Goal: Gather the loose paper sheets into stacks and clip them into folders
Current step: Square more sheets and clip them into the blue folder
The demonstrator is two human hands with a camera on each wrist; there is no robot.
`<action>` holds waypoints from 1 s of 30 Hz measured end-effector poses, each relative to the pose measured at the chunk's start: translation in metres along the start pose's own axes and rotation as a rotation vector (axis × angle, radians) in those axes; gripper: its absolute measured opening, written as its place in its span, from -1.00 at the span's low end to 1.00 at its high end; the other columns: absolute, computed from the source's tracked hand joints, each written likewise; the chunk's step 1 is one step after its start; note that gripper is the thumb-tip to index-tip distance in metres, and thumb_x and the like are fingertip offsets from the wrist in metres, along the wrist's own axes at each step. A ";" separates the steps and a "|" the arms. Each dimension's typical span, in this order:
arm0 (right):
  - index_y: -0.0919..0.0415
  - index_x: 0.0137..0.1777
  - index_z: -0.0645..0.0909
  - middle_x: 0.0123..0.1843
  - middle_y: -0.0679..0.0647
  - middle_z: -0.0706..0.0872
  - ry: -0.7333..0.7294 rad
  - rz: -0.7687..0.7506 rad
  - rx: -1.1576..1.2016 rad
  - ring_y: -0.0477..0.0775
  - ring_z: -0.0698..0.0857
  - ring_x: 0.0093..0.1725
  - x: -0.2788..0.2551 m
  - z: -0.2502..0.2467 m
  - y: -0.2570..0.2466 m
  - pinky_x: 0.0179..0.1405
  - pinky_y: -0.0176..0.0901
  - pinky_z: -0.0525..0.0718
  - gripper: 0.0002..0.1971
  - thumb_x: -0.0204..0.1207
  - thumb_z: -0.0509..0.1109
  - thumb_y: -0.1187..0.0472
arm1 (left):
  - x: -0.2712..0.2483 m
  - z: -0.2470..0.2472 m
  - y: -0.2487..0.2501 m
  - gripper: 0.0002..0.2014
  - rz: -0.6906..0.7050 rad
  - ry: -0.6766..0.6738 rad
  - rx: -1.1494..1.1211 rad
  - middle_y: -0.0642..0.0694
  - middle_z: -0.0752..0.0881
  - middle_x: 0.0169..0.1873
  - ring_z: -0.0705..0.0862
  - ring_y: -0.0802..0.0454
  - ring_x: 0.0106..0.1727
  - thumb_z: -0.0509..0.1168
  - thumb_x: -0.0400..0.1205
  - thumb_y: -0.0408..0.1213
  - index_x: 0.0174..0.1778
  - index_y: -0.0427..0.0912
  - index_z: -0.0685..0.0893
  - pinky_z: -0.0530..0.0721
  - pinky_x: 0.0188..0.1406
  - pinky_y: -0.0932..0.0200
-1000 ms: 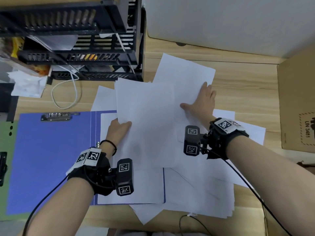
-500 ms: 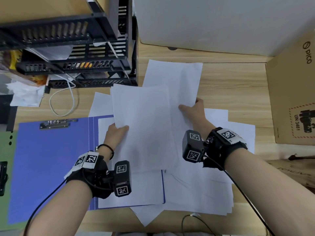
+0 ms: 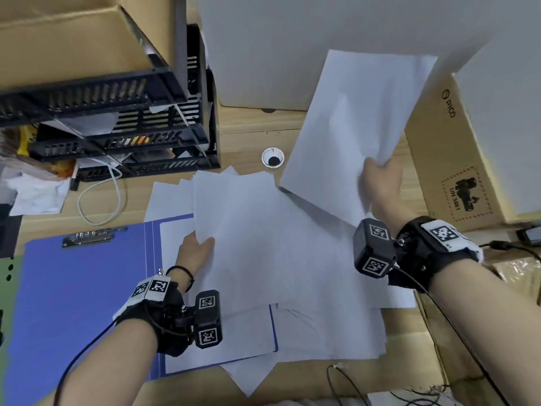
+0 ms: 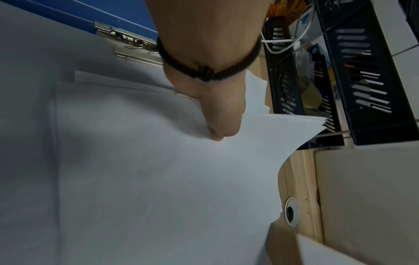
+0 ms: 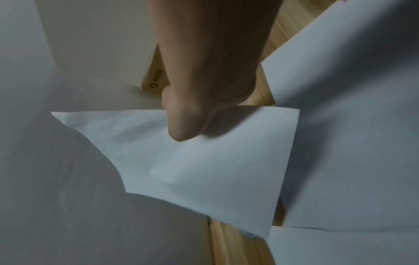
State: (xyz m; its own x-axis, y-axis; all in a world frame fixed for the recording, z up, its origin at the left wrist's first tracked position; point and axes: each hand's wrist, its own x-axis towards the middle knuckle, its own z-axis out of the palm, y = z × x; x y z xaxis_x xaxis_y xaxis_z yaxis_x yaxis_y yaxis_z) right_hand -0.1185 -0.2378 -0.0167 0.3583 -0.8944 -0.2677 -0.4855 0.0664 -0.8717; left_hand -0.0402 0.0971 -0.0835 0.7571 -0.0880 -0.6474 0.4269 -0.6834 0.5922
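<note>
My right hand (image 3: 379, 178) pinches the edge of a white sheet (image 3: 354, 124) and holds it up over the desk's far right; the right wrist view shows my thumb on that sheet (image 5: 204, 161). My left hand (image 3: 196, 247) grips the left edge of a small stack of white sheets (image 3: 248, 235), thumb on top, also in the left wrist view (image 4: 158, 179). More loose sheets (image 3: 336, 332) lie fanned beneath. An open blue folder (image 3: 79, 288) lies at the left, its metal clip (image 3: 87, 237) at the top.
A black tiered paper tray (image 3: 123, 118) stands at the back left with a white cable (image 3: 99, 197) before it. A cardboard box (image 3: 456, 159) borders the right side. A cable hole (image 3: 272, 157) sits in the wooden desk (image 3: 243, 133). A green folder (image 3: 7, 276) peeks out at the far left.
My right hand closed on the far sheet, then lifted it up and to the right off the desk. My left hand kept its hold on the stack. The camera tilted upward.
</note>
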 end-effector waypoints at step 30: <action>0.22 0.56 0.35 0.55 0.24 0.40 -0.645 -0.227 -0.831 0.23 0.26 0.60 -0.062 -0.007 0.111 0.53 -0.02 0.18 -0.16 0.34 0.63 0.00 | -0.030 -0.022 -0.056 -0.90 -0.078 0.091 -0.003 -0.08 0.54 -0.30 0.54 -0.09 -0.15 0.18 0.64 -0.37 -0.18 -0.22 0.54 0.47 -0.15 0.15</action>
State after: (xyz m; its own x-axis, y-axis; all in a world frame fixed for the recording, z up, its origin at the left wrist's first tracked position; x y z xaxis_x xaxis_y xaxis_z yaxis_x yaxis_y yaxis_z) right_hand -0.2004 -0.1780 -0.0939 0.7435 -0.4297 -0.5124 -0.6572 -0.6109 -0.4413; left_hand -0.0760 0.1540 -0.0874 0.7632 0.0309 -0.6454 0.4875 -0.6832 0.5437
